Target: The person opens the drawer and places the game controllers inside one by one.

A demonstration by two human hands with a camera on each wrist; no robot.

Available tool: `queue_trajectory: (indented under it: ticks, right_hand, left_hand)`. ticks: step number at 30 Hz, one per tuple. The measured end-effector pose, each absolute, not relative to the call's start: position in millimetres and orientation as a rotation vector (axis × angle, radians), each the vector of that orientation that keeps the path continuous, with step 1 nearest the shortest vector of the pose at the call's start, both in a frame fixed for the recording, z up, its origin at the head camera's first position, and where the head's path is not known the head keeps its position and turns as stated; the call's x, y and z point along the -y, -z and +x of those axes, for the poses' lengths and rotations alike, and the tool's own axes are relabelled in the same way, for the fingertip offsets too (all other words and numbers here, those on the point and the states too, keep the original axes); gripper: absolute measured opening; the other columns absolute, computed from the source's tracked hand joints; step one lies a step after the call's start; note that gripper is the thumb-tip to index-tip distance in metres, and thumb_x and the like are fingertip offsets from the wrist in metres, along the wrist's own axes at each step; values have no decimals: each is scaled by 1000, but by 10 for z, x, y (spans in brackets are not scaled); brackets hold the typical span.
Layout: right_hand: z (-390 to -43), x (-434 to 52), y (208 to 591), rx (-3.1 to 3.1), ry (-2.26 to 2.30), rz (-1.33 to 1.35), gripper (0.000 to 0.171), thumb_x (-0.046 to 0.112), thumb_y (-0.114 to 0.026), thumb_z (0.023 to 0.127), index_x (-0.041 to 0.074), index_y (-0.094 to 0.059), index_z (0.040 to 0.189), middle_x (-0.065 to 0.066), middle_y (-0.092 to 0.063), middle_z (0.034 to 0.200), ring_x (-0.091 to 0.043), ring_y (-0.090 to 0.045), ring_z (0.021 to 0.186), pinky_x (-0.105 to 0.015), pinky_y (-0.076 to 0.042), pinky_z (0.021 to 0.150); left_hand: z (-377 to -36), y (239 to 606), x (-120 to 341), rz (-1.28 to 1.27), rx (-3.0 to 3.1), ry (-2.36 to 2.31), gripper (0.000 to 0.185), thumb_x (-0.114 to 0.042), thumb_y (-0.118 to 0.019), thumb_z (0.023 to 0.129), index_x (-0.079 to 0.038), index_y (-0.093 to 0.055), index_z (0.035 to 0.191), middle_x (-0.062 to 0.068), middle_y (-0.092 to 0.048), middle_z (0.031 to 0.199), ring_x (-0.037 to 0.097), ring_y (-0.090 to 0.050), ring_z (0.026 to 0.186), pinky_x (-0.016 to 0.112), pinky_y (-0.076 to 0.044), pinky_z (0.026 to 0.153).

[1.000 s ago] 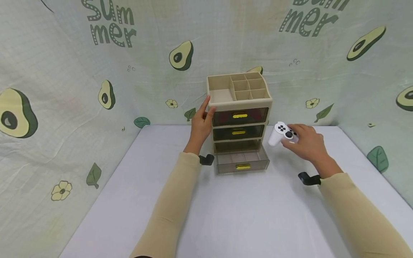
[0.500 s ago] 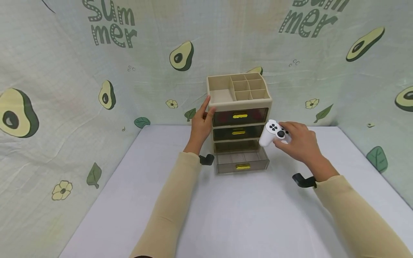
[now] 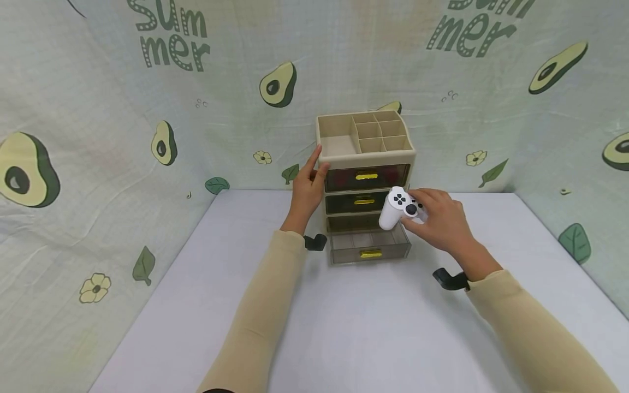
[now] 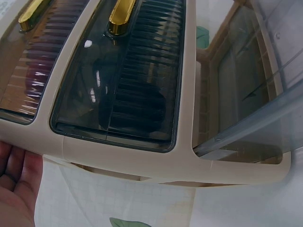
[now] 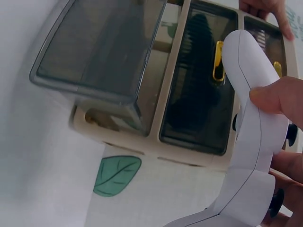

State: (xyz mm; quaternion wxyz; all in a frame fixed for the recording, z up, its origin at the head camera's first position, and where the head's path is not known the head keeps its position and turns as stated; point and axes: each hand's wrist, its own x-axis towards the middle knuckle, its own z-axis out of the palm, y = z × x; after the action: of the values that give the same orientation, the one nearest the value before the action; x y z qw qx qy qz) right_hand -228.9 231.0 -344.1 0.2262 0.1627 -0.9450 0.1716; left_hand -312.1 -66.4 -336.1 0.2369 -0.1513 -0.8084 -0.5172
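Observation:
A beige desktop drawer cabinet (image 3: 367, 158) stands on the white table, with dark clear drawer fronts and gold handles. Its bottom drawer (image 3: 371, 252) is pulled out; dividers show inside and the upper drawers are closed. My left hand (image 3: 307, 191) rests on the cabinet's upper left side, its index finger and thumb extended at the edge. My right hand (image 3: 439, 221) holds a white game controller (image 3: 391, 210) between thumb and fingers, in front of the cabinet's right side and above the pulled-out drawer. In the right wrist view the controller (image 5: 248, 142) appears from its underside.
On top of the cabinet is an open tray (image 3: 339, 144) with compartments. A cloth backdrop (image 3: 236, 65) with avocado prints hangs behind and at both sides. The white tabletop (image 3: 354, 327) stretches out in front of the cabinet.
My right hand has carried the game controller leftward, from beside the cabinet to over the pulled-out drawer, and slightly down in the last half second. The left hand stays on the cabinet.

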Motion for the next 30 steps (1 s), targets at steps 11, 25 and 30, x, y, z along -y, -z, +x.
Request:
queue_trajectory:
  ticks: [11,25,30]
  right_hand:
    - [-2284,-2114,3466,2602,-460,511,63,34,-80,77,9,-58,131,-17,-58,130,-39,-50,120,-59,-41,83]
    - [-2283,-1919,3494,2573,-493,591,65,37,-82,75,9,-59,130,-15,-60,129,-36,-51,120,-60,-42,84]
    - [-2293,-1849,3509,2569,-503,595,65,36,-83,75,10,-60,129,-13,-60,129,-36,-52,121,-59,-42,85]
  left_hand:
    - [-3127,3378,660,-405,2221,1438,56,-59,-45,95,-47,-31,148,3,-54,79,17,-48,66,32,-45,58]
    - [-3118,3380,658,-409,2215,1431,58,-57,-46,96,-38,-34,150,3,-53,78,18,-48,65,31,-45,57]
    - [-3125,3374,658,-413,2205,1428,59,-57,-46,96,-37,-34,150,3,-53,77,17,-48,64,31,-45,57]
